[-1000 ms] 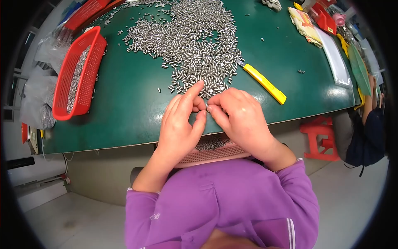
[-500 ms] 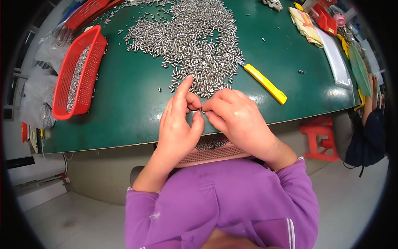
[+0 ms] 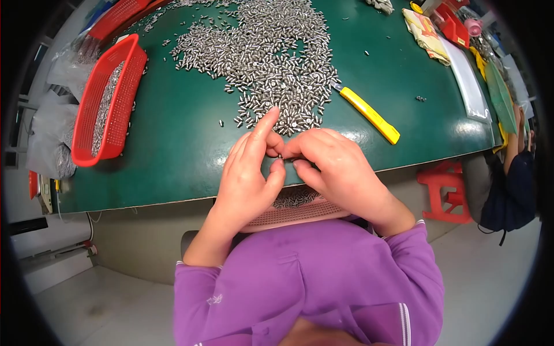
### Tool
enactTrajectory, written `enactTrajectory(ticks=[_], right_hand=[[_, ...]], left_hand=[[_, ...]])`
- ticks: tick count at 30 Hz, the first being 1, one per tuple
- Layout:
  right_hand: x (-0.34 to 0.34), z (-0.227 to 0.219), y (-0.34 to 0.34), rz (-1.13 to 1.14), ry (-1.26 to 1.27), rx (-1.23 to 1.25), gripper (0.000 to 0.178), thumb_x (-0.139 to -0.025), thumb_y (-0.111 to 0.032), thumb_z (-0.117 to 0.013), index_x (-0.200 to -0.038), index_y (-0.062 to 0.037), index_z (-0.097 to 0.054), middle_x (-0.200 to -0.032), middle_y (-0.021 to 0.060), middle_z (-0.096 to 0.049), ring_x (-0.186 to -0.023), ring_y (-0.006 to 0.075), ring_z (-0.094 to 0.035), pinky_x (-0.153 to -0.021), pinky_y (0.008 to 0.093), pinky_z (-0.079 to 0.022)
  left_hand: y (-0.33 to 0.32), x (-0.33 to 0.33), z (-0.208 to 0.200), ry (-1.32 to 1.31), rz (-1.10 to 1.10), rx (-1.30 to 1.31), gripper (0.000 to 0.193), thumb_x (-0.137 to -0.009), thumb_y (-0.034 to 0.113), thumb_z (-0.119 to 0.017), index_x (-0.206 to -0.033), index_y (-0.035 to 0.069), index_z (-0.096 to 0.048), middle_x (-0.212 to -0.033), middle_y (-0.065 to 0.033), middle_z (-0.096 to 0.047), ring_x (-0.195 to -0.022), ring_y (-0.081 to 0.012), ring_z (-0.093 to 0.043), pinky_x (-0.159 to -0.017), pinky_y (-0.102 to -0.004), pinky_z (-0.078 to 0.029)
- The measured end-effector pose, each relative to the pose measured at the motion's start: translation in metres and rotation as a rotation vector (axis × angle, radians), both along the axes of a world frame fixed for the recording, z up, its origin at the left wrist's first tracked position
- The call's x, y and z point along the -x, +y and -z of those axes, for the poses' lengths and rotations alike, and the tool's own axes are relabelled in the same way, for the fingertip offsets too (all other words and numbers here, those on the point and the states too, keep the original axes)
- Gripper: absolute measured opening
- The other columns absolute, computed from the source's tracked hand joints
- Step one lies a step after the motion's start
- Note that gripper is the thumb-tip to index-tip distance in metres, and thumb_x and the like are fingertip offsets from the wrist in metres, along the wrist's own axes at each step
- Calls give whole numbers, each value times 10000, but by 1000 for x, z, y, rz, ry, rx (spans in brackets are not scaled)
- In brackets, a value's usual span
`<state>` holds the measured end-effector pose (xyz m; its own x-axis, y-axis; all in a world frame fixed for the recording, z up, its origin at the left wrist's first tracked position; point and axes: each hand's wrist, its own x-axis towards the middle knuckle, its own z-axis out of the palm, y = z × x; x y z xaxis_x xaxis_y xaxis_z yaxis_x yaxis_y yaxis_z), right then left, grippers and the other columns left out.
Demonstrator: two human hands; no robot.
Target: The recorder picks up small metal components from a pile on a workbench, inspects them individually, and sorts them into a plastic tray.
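Head view: our left hand (image 3: 254,164) pinches a small metal part (image 3: 280,156) by the front of the table (image 3: 184,153); our right hand (image 3: 326,158) curls close beside, its hold unclear. A loose pinch could drop it into the basket (image 3: 297,216).

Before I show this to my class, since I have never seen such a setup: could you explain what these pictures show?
There is no machine here, just a person's bare left hand and right hand. The camera sits on the person's head and looks down; its wide fisheye lens bends straight edges. On the green table lies a large pile of small metal pieces, with a yellow cutter to its right and a red basket of small metal parts to its left. The fingertips meet near the table's front edge, around what looks like one tiny metal piece; which hand holds it is too small to tell.
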<state>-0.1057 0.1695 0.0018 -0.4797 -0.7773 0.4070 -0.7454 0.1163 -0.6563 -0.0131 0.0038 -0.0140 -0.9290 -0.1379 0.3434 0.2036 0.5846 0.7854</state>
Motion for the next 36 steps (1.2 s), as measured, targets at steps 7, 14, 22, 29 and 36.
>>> enactTrajectory(ticks=[7,14,22,29,36], right_hand=[[-4,6,-6,69,-61,77,304,-789,63,-654,-1075,-29,-606,-970,92,-683,-848,263,-683,-741,379,-556],[-7,8,0,85,-124,71,258,-840,30,-621,-1083,-48,-586,-1009,116,-655,-957,351,-639,-816,451,-517],[-8,6,2,194,68,6,160,-799,-97,-771,-918,-50,-674,-854,78,-647,-769,289,-632,-684,411,-507],[-7,8,-5,187,64,-19,162,-772,-92,-777,-885,-62,-665,-824,64,-634,-774,282,-627,-681,405,-504],[-9,8,-4,152,16,-6,153,-768,-68,-769,-873,-66,-658,-827,54,-642,-790,279,-628,-697,403,-500]], left_hand=[[1,-1,1,9,-23,5,850,-759,-81,-615,-1548,43,-323,-987,-94,-610,-826,-220,-592,-807,-368,-521],[0,-2,-1,8,-18,-32,840,-771,-87,-593,-1553,34,-310,-1018,-105,-604,-813,-198,-588,-777,-345,-526],[0,-3,0,24,-33,-46,785,-802,-95,-603,-1534,38,-355,-983,-102,-611,-813,-202,-600,-763,-333,-531],[-1,-3,0,3,3,-22,726,-798,-99,-647,-1480,30,-436,-908,-77,-609,-802,-207,-596,-762,-349,-524],[-5,-6,1,-39,26,-42,722,-787,-102,-656,-1466,28,-445,-909,-73,-615,-801,-209,-591,-761,-348,-521]])
